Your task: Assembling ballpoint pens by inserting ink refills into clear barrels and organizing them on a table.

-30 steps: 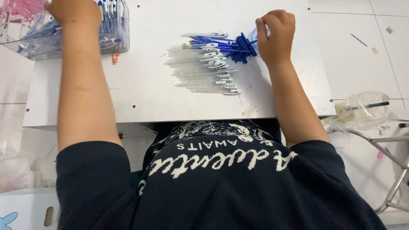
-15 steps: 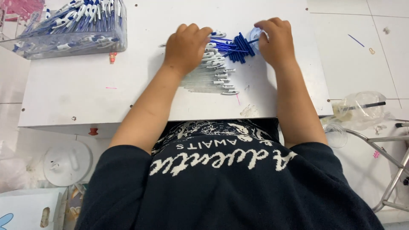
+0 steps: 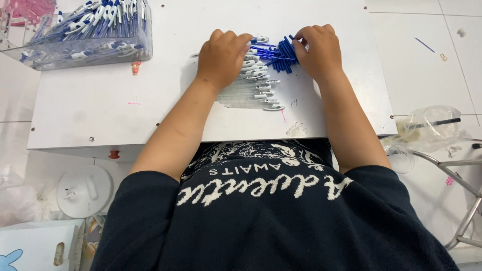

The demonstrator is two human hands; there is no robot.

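Row of clear pen barrels point(image 3: 253, 90) lies mid-counter, long axes left-right, stacked in fan toward person. Left hand point(image 3: 221, 57) rests curled on row's left part, fingers pressing barrels flat. Right hand point(image 3: 316, 50) clenched around bundle of blue refills point(image 3: 281, 52), touching row's far right end. Both hands on work; neither nearer. Clear bin of finished pens point(image 3: 85, 30) at counter's point(image 3: 100, 110) far left corner, well apart. No obstruction between hands.

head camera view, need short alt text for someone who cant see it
Seen from above, a person's left hand presses on a row of clear pens on a white table while the right hand touches blue refills. A clear bin of pens sits far left.
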